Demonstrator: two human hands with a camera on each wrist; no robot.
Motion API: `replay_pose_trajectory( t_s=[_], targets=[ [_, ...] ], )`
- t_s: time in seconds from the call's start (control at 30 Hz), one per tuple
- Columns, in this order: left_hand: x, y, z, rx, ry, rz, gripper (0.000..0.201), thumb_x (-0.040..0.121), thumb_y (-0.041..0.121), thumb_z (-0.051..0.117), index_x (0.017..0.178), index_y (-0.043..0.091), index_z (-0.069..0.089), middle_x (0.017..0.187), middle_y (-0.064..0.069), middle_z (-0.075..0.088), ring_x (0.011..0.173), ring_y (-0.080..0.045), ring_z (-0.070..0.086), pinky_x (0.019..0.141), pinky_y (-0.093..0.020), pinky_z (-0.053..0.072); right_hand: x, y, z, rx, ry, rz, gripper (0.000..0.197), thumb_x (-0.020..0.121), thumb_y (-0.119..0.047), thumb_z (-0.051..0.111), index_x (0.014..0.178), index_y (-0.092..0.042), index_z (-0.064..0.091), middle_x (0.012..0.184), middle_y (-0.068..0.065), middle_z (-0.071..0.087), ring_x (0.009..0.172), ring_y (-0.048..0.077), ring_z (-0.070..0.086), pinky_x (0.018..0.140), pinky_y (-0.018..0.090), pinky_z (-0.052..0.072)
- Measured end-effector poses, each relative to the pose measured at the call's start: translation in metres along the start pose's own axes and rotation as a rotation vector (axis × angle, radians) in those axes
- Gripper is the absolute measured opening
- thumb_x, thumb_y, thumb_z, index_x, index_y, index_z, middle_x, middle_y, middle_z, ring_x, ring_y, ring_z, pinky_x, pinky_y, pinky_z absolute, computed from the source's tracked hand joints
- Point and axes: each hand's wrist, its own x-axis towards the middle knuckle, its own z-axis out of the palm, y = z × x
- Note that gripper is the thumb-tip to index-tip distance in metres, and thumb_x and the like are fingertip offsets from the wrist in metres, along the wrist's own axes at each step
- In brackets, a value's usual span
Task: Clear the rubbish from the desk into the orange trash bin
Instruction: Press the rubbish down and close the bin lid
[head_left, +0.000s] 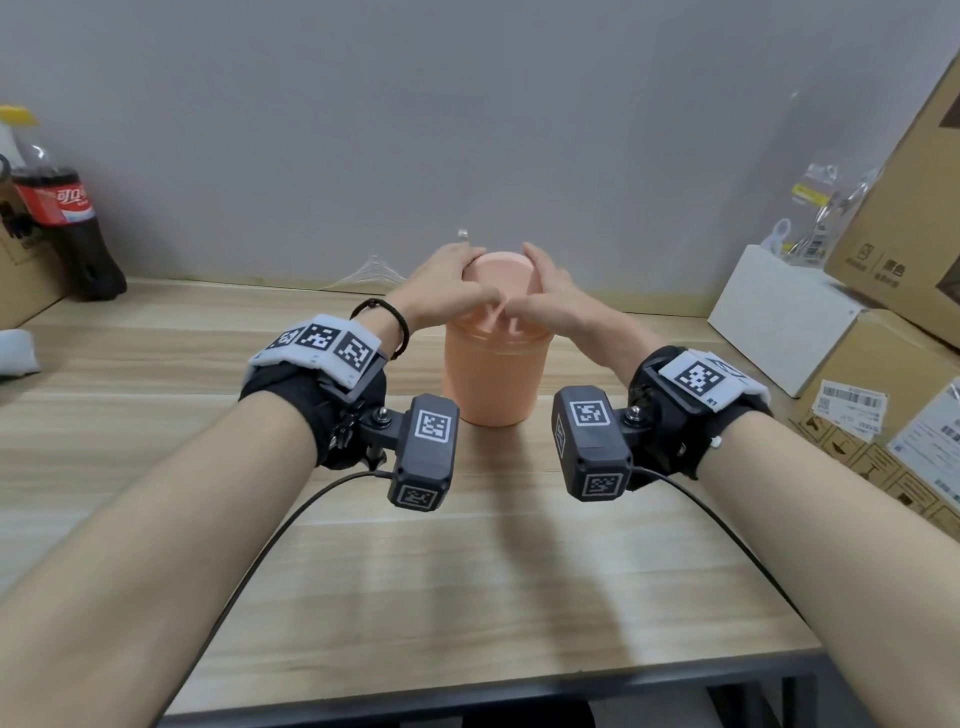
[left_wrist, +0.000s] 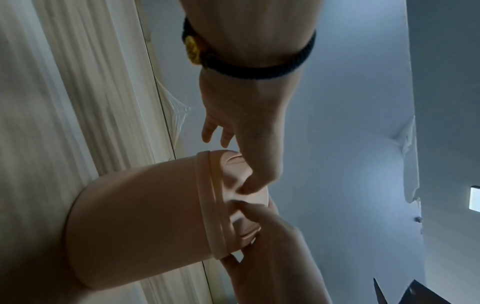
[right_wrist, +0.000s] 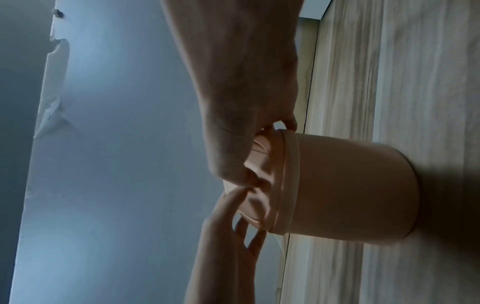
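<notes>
The orange trash bin (head_left: 493, 379) stands upright in the middle of the wooden desk (head_left: 467, 571), with its domed lid (head_left: 501, 270) on top. My left hand (head_left: 457, 280) grips the lid's left side, fingers over the back rim and thumb on the swing flap. My right hand (head_left: 556, 293) grips the right side the same way, so the thumbs nearly meet at the front. In the left wrist view the left thumb (left_wrist: 257, 181) presses the flap of the bin (left_wrist: 145, 222). In the right wrist view the right thumb (right_wrist: 231, 172) does likewise on the bin (right_wrist: 350, 191). A crumpled clear plastic scrap (head_left: 369, 273) lies behind the bin on its left.
A cola bottle (head_left: 62, 223) stands at the back left and a white object (head_left: 15, 348) lies at the left edge. A white box (head_left: 779, 312), plastic bags (head_left: 826, 208) and stacked cardboard boxes (head_left: 893, 405) crowd the right side. A grey wall closes off the back of the desk.
</notes>
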Motion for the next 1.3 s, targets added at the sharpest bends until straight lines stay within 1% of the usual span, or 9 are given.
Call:
replay_pose_trajectory(
  t_s=[0.1, 0.27, 0.33, 0.47, 0.7, 0.87, 1.0, 1.13, 1.3],
  targets=[
    [-0.001, 0.002, 0.000, -0.062, -0.007, 0.006, 0.053, 0.072, 0.039, 0.055, 0.112, 0.006, 0.065, 0.114, -0.017, 0.064, 0.105, -0.029, 0.061, 0.093, -0.045, 0.046, 0.004, 0.001, 0.001, 0.115, 0.040, -0.017, 0.071, 0.090, -0.024, 0.055, 0.152, -0.030, 0.022, 0.157, 0.000, 0.019, 0.140, 0.020, 0.030, 0.113, 0.043, 0.032],
    [-0.008, 0.000, 0.001, -0.190, -0.017, -0.062, 0.053, 0.086, 0.030, 0.056, 0.138, 0.021, 0.053, 0.123, 0.000, 0.059, 0.102, -0.016, 0.056, 0.080, -0.030, 0.046, 0.001, 0.007, 0.000, 0.157, 0.024, -0.027, 0.068, 0.088, -0.022, 0.052, 0.151, -0.031, 0.026, 0.153, 0.000, 0.030, 0.136, 0.021, 0.037, 0.113, 0.045, 0.034],
    [-0.006, -0.003, 0.003, -0.220, -0.007, -0.068, 0.046, 0.095, 0.021, 0.053, 0.141, 0.021, 0.049, 0.119, 0.002, 0.055, 0.096, -0.012, 0.052, 0.069, -0.024, 0.039, 0.000, 0.010, -0.001, 0.154, 0.007, -0.034, 0.073, 0.086, -0.024, 0.056, 0.151, -0.033, 0.024, 0.152, -0.001, 0.030, 0.134, 0.021, 0.039, 0.108, 0.043, 0.039],
    [-0.004, -0.008, 0.004, -0.301, 0.034, -0.123, 0.040, 0.099, 0.019, 0.046, 0.138, 0.023, 0.052, 0.121, 0.001, 0.057, 0.100, -0.016, 0.052, 0.076, -0.028, 0.042, -0.005, 0.017, -0.004, 0.189, -0.040, -0.005, 0.088, 0.081, -0.038, 0.070, 0.150, -0.044, 0.015, 0.150, -0.010, 0.027, 0.126, 0.021, 0.044, 0.087, 0.039, 0.046],
    [-0.007, -0.007, 0.008, -0.390, 0.058, -0.160, 0.035, 0.102, 0.018, 0.040, 0.133, 0.025, 0.054, 0.114, -0.001, 0.058, 0.094, -0.017, 0.052, 0.074, -0.029, 0.043, -0.012, 0.025, 0.005, 0.026, -0.031, -0.066, 0.132, 0.048, -0.046, 0.089, 0.148, -0.047, 0.004, 0.151, -0.003, 0.021, 0.137, 0.022, 0.029, 0.108, 0.054, 0.038],
    [-0.013, -0.016, 0.004, -0.427, 0.063, -0.167, 0.039, 0.100, 0.012, 0.037, 0.132, 0.022, 0.055, 0.114, -0.001, 0.058, 0.094, -0.018, 0.051, 0.073, -0.028, 0.041, -0.007, 0.028, 0.013, 0.029, 0.034, -0.112, 0.120, 0.063, -0.036, 0.086, 0.153, -0.036, 0.006, 0.147, 0.007, 0.028, 0.140, 0.023, 0.026, 0.115, 0.048, 0.029],
    [-0.020, -0.028, 0.000, -0.483, 0.067, -0.208, 0.035, 0.099, 0.009, 0.034, 0.115, 0.035, 0.051, 0.110, 0.009, 0.056, 0.100, -0.016, 0.050, 0.075, -0.025, 0.041, 0.002, 0.019, 0.023, 0.024, 0.028, -0.128, 0.112, 0.074, -0.028, 0.080, 0.154, -0.028, 0.002, 0.154, 0.007, 0.025, 0.142, 0.024, 0.025, 0.115, 0.046, 0.028],
    [-0.027, -0.034, -0.006, -0.491, 0.093, -0.204, 0.043, 0.098, 0.005, 0.036, 0.123, 0.037, 0.049, 0.105, 0.019, 0.056, 0.095, -0.005, 0.051, 0.072, -0.022, 0.039, 0.011, 0.008, 0.032, 0.079, -0.027, -0.122, 0.109, 0.080, -0.017, 0.074, 0.154, -0.026, -0.005, 0.158, 0.001, 0.020, 0.143, 0.019, 0.024, 0.117, 0.038, 0.025],
    [-0.038, -0.042, -0.013, -0.495, 0.072, -0.214, 0.040, 0.102, 0.011, 0.036, 0.125, 0.041, 0.046, 0.123, 0.015, 0.051, 0.120, -0.014, 0.045, 0.093, -0.035, 0.039, 0.015, 0.001, 0.037, 0.215, -0.050, -0.048, 0.089, 0.090, -0.010, 0.056, 0.154, -0.033, 0.000, 0.157, -0.002, 0.021, 0.139, 0.019, 0.028, 0.101, 0.030, 0.027]
  ],
)
